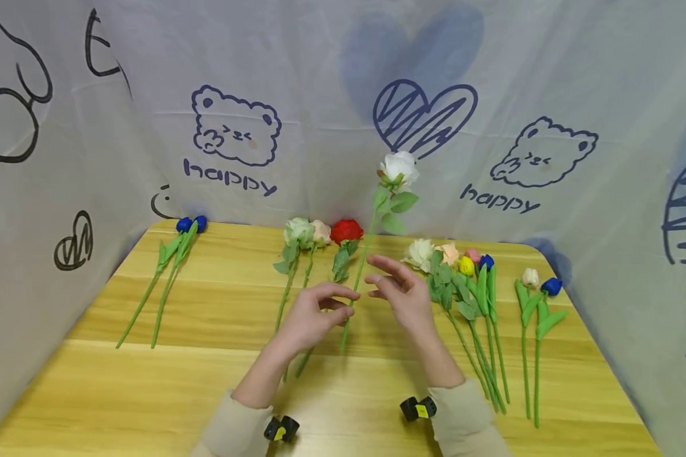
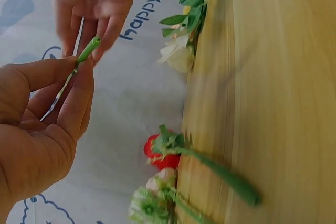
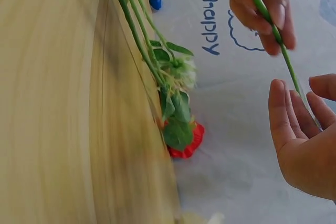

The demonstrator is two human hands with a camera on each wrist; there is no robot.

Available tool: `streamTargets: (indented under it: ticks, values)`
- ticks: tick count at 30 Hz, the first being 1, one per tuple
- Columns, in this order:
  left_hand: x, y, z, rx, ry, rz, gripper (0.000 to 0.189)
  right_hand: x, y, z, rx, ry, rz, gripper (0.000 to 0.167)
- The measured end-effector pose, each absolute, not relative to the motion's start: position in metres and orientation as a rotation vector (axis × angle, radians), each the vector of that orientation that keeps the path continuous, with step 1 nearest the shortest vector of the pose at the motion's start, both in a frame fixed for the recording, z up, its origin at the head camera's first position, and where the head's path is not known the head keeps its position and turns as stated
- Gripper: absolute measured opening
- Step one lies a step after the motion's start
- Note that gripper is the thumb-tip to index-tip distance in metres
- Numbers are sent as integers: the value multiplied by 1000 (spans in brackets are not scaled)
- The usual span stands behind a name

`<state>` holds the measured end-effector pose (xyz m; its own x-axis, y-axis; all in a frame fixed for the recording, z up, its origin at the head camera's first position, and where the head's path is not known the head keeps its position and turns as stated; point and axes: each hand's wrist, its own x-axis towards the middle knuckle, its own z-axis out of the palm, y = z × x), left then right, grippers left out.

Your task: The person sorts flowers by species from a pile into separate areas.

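Observation:
In the head view, a white rose (image 1: 399, 168) on a long green stem stands tilted above the table. My left hand (image 1: 311, 319) pinches its stem low down, between thumb and fingertips. Beside the stem, on the right, my right hand (image 1: 404, 299) has its fingers spread and loosely bent, gripping nothing. The left wrist view shows the cut stem end (image 2: 89, 49) poking out past the left thumb and finger. From the right wrist, the stem (image 3: 287, 59) passes close to the right hand's (image 3: 307, 148) fingers; whether they touch is unclear.
Behind the left hand lie a red rose (image 1: 346, 231), a pink rose (image 1: 321, 232) and a pale green rose (image 1: 299, 231). Blue tulips (image 1: 200, 224) lie far left. Right of the right hand are a mixed bunch with a cream rose (image 1: 420, 254), then a white tulip (image 1: 530, 277) and blue tulip (image 1: 551, 287).

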<state>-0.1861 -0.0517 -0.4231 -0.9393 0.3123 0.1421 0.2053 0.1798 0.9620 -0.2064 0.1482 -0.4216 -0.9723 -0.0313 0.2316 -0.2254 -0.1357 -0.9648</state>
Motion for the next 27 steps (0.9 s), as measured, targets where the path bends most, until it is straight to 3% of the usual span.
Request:
streamTargets:
  ticks: [10,19,27]
  values:
    - [-186,-89,-423,422,2458,1833,25,-203,195,-422,202,-2023,2109,36]
    - [-185,-120,-430,338,2536,1748,26,-191,266,-428,-33,-2221,1915,34]
    - [-191,-135,-446,235,2515,1663,26,-177,335,-445,-109,-2487,1717,42]
